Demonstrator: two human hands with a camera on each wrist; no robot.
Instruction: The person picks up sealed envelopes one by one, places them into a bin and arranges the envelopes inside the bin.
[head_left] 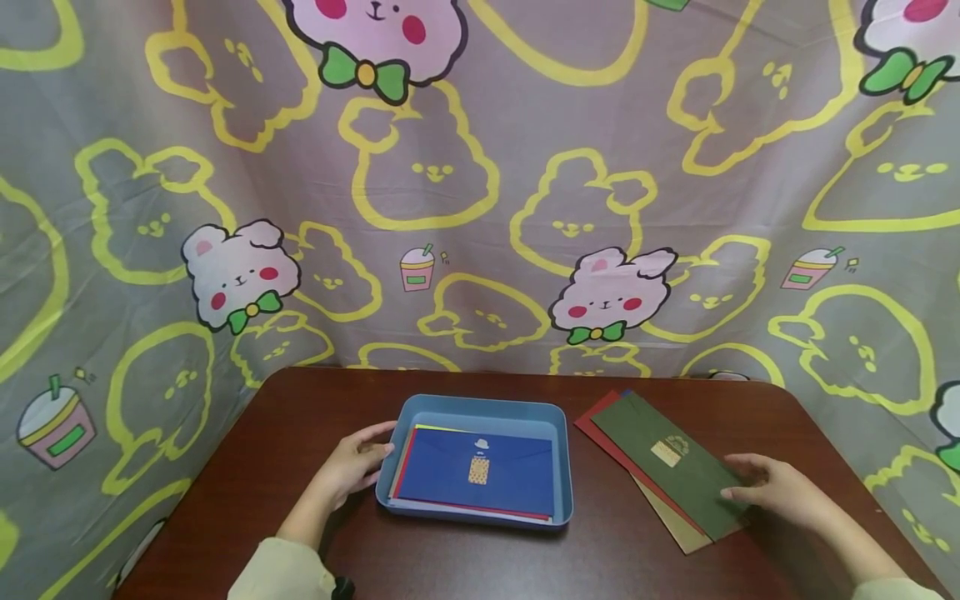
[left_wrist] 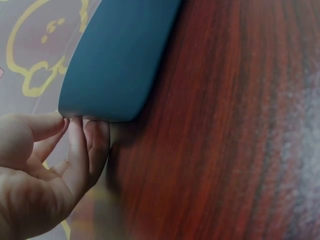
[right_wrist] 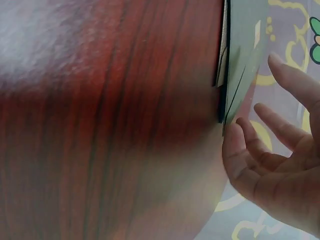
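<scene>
A blue tray (head_left: 558, 467) sits mid-table and holds a stack of envelopes with a dark blue envelope (head_left: 480, 479) on top. My left hand (head_left: 358, 461) rests against the tray's left wall, fingertips (left_wrist: 75, 131) touching its edge (left_wrist: 100, 75). To the right lies a fanned pile of envelopes with a dark green envelope (head_left: 667, 462) on top, red and tan ones beneath. My right hand (head_left: 772, 487) lies on the near end of that green envelope (right_wrist: 240, 55), fingers relaxed and spread.
The brown wooden table (head_left: 300, 417) is backed and flanked by a grey cartoon-bear cloth (head_left: 480, 208). A small dark object (head_left: 342, 587) sits at the front edge near my left sleeve.
</scene>
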